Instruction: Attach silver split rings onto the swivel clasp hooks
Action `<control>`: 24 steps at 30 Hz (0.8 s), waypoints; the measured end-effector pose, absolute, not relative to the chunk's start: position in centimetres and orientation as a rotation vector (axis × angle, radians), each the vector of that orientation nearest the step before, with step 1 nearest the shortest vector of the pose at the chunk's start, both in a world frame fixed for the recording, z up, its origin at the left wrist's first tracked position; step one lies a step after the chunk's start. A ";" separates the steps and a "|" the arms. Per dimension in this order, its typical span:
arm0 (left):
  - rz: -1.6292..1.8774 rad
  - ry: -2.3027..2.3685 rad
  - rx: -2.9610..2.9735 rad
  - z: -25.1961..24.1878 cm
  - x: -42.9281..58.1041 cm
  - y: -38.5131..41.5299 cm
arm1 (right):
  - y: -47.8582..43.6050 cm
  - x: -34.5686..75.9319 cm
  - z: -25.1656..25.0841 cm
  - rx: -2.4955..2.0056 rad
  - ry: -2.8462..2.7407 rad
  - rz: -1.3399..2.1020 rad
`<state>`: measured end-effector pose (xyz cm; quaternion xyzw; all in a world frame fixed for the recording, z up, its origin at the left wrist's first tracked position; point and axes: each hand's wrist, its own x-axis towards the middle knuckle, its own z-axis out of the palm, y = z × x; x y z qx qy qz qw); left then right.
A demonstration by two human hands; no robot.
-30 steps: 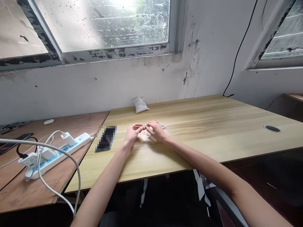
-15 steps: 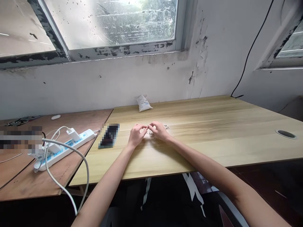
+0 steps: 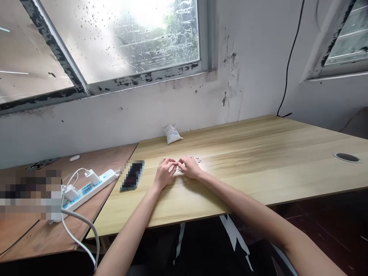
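My left hand [image 3: 164, 172] and my right hand [image 3: 189, 167] meet fingertip to fingertip just above the wooden tabletop [image 3: 244, 153]. Thumb and forefinger are pinched together on each; whatever they grip is too small to make out. Beyond my right hand lies a little cluster of small ring-like metal pieces [image 3: 198, 159]. More of these pieces show under and between the fingers, partly hidden by them.
A phone-like dark slab [image 3: 132, 175], blurred out, lies left of my hands. A white packet [image 3: 172, 134] rests by the wall. On the brown side table, a white power strip [image 3: 89, 189] carries plugs and a looping cable [image 3: 96, 237]. A round grommet [image 3: 346, 157] sits far right.
The view has tilted and shifted slightly, so everything sits a little lower in it. My hands keep the same pinched pose over the small pieces.
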<state>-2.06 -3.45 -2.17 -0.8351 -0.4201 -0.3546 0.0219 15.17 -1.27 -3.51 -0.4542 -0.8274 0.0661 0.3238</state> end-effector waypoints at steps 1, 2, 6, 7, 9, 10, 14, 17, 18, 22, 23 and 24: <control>-1.083 -1.303 -2.567 -2.1 -2.0 -3.5 | -1.3 15.2 -3.5 -1.194 -2.173 0.158; -1.069 -1.308 -2.546 -2.1 -1.9 -3.5 | -1.4 15.2 -3.4 -1.195 -2.178 0.140; -1.032 -1.361 -2.446 -2.1 -1.7 -3.6 | -1.9 15.4 -3.2 -1.187 -2.214 0.019; -1.026 -1.376 -2.420 -2.2 -1.6 -3.6 | -2.2 15.5 -3.1 -1.180 -2.227 -0.028; -1.005 -1.393 -2.386 -2.4 -1.5 -3.7 | -2.7 15.6 -2.9 -1.153 -2.254 -0.141; -0.990 -1.392 -2.377 -2.5 -1.4 -3.7 | -2.9 15.7 -2.8 -1.131 -2.270 -0.201; -0.932 -1.369 -2.352 -3.4 -1.2 -3.8 | -3.5 15.7 -2.7 -1.036 -2.316 -0.435; -0.921 -1.361 -2.313 -4.0 -1.1 -3.8 | -3.5 15.5 -2.9 -0.990 -2.315 -0.587; -0.922 -1.359 -2.299 -4.1 -1.1 -3.8 | -3.4 15.4 -3.1 -0.974 -2.314 -0.631; -0.938 -1.365 -2.241 -4.7 -1.1 -3.8 | -3.2 15.1 -3.6 -0.937 -2.282 -0.758; -0.941 -1.375 -2.226 -4.8 -1.1 -3.8 | -3.2 15.0 -3.8 -0.935 -2.271 -0.775; -0.943 -1.388 -2.209 -4.9 -1.1 -3.8 | -3.2 14.9 -3.9 -0.928 -2.264 -0.789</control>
